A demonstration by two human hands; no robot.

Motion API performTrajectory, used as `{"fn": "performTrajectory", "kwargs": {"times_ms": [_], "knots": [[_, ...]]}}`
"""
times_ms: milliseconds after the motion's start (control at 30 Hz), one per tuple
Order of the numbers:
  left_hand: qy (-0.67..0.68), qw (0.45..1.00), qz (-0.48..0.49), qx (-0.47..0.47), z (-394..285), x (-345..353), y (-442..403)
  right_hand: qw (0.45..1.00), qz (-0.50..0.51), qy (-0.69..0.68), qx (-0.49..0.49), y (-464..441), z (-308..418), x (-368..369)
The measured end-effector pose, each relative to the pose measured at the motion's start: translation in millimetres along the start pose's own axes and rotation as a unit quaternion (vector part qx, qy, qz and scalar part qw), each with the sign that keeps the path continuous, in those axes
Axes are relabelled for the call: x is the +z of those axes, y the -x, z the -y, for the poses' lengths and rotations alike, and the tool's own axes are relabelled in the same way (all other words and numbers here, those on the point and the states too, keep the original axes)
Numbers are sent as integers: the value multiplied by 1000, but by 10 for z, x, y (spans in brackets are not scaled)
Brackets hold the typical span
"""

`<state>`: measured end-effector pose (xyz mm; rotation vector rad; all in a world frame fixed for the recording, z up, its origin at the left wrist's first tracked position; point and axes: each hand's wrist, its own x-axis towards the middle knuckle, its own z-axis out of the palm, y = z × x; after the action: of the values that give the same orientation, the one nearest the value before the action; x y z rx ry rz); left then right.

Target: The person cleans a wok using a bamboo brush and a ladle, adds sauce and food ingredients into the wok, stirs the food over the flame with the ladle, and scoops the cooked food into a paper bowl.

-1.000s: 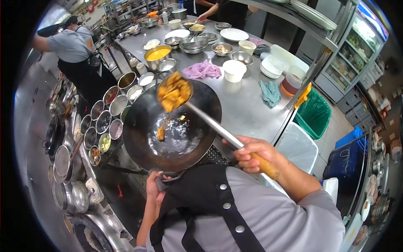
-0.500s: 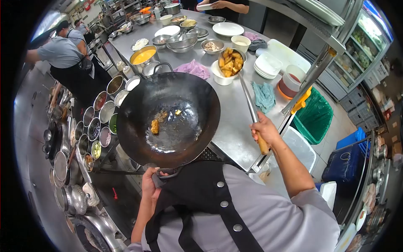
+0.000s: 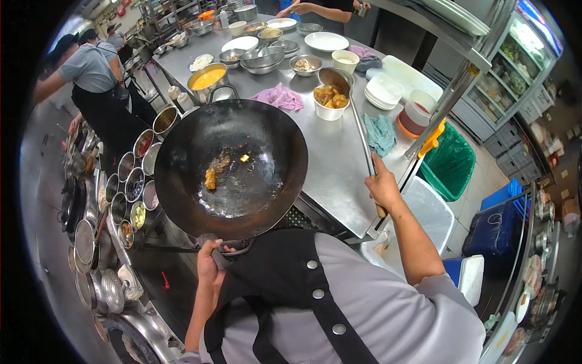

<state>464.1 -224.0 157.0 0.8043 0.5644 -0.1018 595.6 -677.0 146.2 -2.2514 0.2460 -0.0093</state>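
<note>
My left hand (image 3: 211, 264) is closed on the near handle of a black wok (image 3: 257, 176), with a grey cloth (image 3: 225, 259) wrapped at the grip. One browned chunk of food (image 3: 210, 179), a small yellow piece and dark crumbs lie in the oily wok. In my right hand (image 3: 384, 184) is a long ladle (image 3: 364, 136), held by its wooden end. Its bowl is tipped over a white tub (image 3: 330, 114) on the steel table. Glazed brown chunks (image 3: 331, 96) fill the tub to its rim, and the ladle's bowl leans against or just above them.
Around the tub are a purple cloth (image 3: 277, 98), a teal cloth (image 3: 380, 134), stacked white dishes (image 3: 384, 90) and a pot of orange liquid (image 3: 208, 79). Ingredient tins (image 3: 134, 183) stand left of the wok. Co-workers (image 3: 94, 76) are at left; another person's hands (image 3: 297, 8) show at the far side.
The ladle has tipped downward, and the chunks it carried are now in the white tub. The wok has shifted slightly left with my left hand on it.
</note>
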Motion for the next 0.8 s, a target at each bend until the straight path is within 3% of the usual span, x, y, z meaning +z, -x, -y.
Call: {"fn": "performTrajectory", "kwargs": {"times_ms": [300, 433, 533, 633, 800], "knots": [[14, 1000, 0, -18, -75, -125, -28, 996, -24, -84, 14, 361, 408, -136], [21, 1000, 16, -16, -101, -134, -47, 999, -1, -34, 1, 378, 249, -55], [11, 999, 42, -14, -104, -138, -77, 997, -47, 33, -58, 340, 47, 103], [1, 1000, 13, -4, -122, -25, -29, 994, -26, 87, -63, 306, 60, 25], [6, 999, 24, -27, -93, 2, -48, 995, -38, 65, -66, 341, 96, 76]]}}
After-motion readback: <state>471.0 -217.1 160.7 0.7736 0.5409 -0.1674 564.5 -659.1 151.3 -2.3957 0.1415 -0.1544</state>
